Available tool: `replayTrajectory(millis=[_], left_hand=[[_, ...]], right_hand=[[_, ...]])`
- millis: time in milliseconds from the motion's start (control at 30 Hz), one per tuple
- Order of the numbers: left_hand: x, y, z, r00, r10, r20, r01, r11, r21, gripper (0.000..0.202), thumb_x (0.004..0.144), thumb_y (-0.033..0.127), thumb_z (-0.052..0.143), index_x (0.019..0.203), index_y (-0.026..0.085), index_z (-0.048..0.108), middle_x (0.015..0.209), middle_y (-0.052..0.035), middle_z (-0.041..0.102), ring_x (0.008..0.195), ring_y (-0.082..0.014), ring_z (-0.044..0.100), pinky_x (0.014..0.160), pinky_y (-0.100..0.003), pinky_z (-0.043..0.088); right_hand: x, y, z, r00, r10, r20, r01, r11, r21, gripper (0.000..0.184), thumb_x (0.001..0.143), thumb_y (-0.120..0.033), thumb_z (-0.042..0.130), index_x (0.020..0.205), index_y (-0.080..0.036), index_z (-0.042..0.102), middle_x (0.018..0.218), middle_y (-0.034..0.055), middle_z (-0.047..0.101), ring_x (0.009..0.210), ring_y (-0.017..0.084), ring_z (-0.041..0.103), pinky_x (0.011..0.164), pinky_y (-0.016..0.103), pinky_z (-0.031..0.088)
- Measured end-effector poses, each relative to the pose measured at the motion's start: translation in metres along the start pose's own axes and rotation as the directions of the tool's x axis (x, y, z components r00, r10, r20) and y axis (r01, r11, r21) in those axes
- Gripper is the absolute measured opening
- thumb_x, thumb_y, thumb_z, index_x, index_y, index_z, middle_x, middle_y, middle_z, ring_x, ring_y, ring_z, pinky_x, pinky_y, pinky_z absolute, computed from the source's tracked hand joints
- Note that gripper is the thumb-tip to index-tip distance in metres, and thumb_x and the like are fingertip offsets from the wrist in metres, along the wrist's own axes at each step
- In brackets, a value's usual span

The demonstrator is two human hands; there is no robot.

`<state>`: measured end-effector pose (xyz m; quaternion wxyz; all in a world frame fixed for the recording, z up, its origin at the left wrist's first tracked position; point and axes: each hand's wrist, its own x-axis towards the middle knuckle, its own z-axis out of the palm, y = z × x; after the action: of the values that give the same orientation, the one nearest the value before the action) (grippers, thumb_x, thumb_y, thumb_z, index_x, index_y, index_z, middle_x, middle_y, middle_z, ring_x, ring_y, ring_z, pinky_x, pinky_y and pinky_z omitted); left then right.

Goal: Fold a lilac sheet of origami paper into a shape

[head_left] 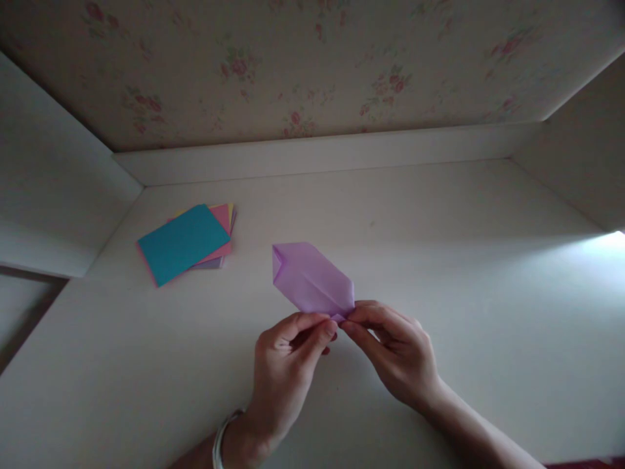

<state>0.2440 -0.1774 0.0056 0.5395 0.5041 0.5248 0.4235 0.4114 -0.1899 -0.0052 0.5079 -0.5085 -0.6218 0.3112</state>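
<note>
Folded purple paper is in both hands, mid-tabletop, right of the paper stack from where I stand. Can't tell whether any of it touches the surface.

Left hand: grip closed on the near end of the piece, thumb and index pinching the edge. Other fingers curl underneath, partly hidden.

Right hand: grip also closed, thumb and fingertips pinching the near right corner, just beside the left thumb. Small folded bit shows between the two pinches.

Piece is elongated with angled corners, long axis slanting from far left to near right. Crease runs along its middle; the far left end has a tucked fold.

Stack sits well apart, toward the back left: blue sheet on top, turned askew, with pink paper, yellow paper and more purple sheets poking out below.

White wristband on the left wrist. Floral wallpaper behind, above a plain white ledge. Bright light at far right.
</note>
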Motion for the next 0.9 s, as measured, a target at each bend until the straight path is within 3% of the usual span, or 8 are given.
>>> replayTrajectory(millis=[267,567,900], left_hand=[[0.0013,-0.0026,0.0007,0.998,0.006,0.060,-0.007,1.000,0.027,0.015,0.088,0.035,0.072,0.092,0.022,0.079,0.075,-0.0008,0.077,0.063,-0.0119,0.070,0.061,-0.016,0.057],[0.0027,0.0014,0.0039,0.996,-0.079,0.031,0.081,0.994,-0.073,0.017,0.085,0.034,0.075,0.087,0.017,0.077,0.072,-0.0033,0.075,0.065,-0.0147,0.071,0.059,-0.020,0.060],[0.0029,-0.0034,0.0028,0.995,-0.086,0.044,0.090,0.993,-0.083,0.018,0.085,0.035,0.074,0.089,0.017,0.076,0.073,-0.0035,0.075,0.066,-0.0147,0.071,0.058,-0.020,0.059]], right_hand=[[-0.0048,0.0042,0.0002,0.984,0.178,-0.023,-0.173,0.975,0.142,0.006,0.089,-0.019,0.068,0.092,-0.023,0.072,0.084,-0.0004,0.075,0.069,0.011,0.072,0.063,0.019,0.059],[-0.0034,0.0020,0.0003,0.981,0.191,-0.046,-0.186,0.978,0.095,0.003,0.087,-0.021,0.070,0.088,-0.021,0.073,0.080,0.0006,0.076,0.064,0.013,0.072,0.058,0.019,0.059],[-0.0014,0.0014,0.0000,0.983,0.176,-0.048,-0.173,0.983,0.065,0.003,0.086,-0.021,0.070,0.086,-0.021,0.074,0.079,-0.0003,0.076,0.064,0.012,0.072,0.059,0.019,0.059]])
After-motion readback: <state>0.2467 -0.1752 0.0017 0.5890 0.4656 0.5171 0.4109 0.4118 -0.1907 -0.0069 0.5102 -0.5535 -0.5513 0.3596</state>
